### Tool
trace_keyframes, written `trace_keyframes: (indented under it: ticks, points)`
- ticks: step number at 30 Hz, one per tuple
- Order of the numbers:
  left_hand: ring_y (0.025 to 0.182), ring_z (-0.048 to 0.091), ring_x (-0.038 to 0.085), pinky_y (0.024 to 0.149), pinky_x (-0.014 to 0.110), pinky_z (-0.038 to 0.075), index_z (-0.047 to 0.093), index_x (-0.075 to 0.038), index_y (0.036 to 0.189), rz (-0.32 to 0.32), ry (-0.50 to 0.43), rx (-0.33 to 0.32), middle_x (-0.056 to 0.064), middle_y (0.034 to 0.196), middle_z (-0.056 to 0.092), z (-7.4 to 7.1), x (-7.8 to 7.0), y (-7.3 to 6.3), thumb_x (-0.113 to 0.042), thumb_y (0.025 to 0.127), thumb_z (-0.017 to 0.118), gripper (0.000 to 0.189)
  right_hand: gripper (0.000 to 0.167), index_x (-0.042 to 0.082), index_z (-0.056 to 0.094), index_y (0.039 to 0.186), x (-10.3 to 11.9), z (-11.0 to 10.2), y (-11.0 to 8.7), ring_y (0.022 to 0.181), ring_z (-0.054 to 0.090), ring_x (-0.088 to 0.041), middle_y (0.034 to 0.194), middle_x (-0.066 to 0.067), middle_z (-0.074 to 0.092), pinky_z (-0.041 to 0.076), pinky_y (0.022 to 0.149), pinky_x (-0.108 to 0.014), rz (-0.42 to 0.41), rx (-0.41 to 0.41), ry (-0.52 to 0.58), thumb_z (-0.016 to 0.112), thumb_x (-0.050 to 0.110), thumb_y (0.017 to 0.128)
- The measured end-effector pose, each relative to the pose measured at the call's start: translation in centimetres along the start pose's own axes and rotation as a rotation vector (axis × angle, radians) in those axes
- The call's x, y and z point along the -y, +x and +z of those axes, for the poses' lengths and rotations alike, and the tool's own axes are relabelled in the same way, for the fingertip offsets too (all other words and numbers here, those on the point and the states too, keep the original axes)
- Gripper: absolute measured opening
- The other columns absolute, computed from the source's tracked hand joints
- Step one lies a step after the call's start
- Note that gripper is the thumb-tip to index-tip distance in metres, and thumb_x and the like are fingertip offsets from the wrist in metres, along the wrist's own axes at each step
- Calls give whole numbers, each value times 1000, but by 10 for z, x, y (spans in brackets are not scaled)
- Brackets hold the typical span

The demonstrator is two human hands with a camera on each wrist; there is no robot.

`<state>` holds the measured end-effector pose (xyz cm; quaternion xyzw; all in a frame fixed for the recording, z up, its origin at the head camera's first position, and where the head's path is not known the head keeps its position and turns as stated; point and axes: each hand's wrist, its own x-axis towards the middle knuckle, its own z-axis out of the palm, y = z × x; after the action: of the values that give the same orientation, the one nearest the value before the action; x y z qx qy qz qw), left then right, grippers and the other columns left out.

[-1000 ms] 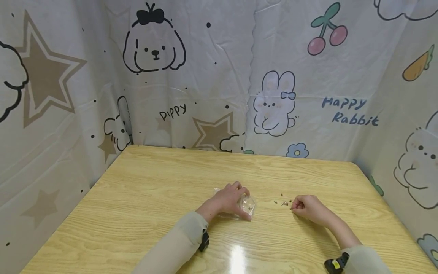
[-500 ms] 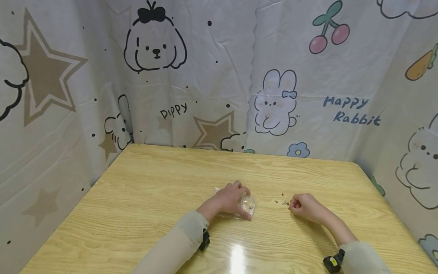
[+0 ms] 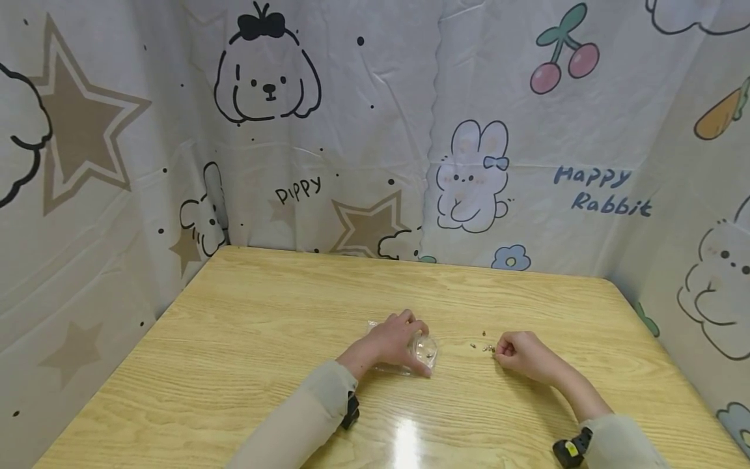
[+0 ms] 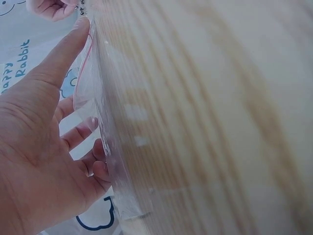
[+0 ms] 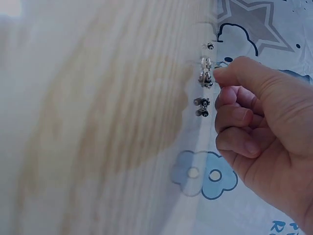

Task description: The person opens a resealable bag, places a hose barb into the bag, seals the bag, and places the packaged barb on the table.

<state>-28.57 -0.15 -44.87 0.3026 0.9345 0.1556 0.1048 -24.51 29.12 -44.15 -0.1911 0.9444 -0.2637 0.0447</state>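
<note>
My left hand [image 3: 391, 342] lies over a clear zip bag [image 3: 426, 352], thumb and fingers spread about its mouth. The bag's pink zip line shows by the thumb in the left wrist view, and a small piece [image 3: 429, 355] shows through the plastic. Several tiny shiny metallic pieces [image 5: 205, 78] lie on the table to the right of the bag. My right hand [image 3: 524, 352] is right beside them, fingers curled, with a small dark piece [image 5: 218, 65] at the tips of thumb and forefinger; the fingers partly hide it.
The light wood table [image 3: 281, 299] fills the lower view. A printed cloth [image 3: 375, 130] hangs behind and on both sides of it. One loose piece [image 3: 484, 333] lies a little farther back than the others.
My right hand has shifted slightly left, closer to the small pieces, its fingertips covering some of them. The left hand stays in place on the bag.
</note>
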Motion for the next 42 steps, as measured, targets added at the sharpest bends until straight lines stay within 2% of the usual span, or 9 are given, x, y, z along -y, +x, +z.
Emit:
trace_keyframes:
  ticks: [14,24,34,42]
  points:
    - [101,46,15,80,28,46,54,-27,131,0,1,-2,-2,121,47,-1,1,1,-64,66,81,79,6,4,65,85,6,5,8,66,45,1,76,2,58,42,58,-18,-26,-31,97,62,5,90]
    - [101,47,16,80,29,46,54,-27,130,-3,7,-5,-2,120,48,-1,0,0,-64,66,81,78,3,3,64,87,23,15,22,66,44,1,76,1,57,41,57,-18,-61,-4,169,64,5,89]
    - [99,46,15,77,27,45,54,-27,130,-4,5,-7,-3,118,47,0,0,1,-65,66,80,78,5,4,63,84,42,27,40,66,45,0,74,3,55,40,58,-17,-107,29,177,63,5,89]
    - [102,48,17,78,29,46,55,-28,128,-6,8,-11,-2,122,48,1,-2,0,-65,67,79,75,4,4,64,84,56,36,54,66,46,-1,74,2,56,41,59,-18,-165,72,158,62,2,88]
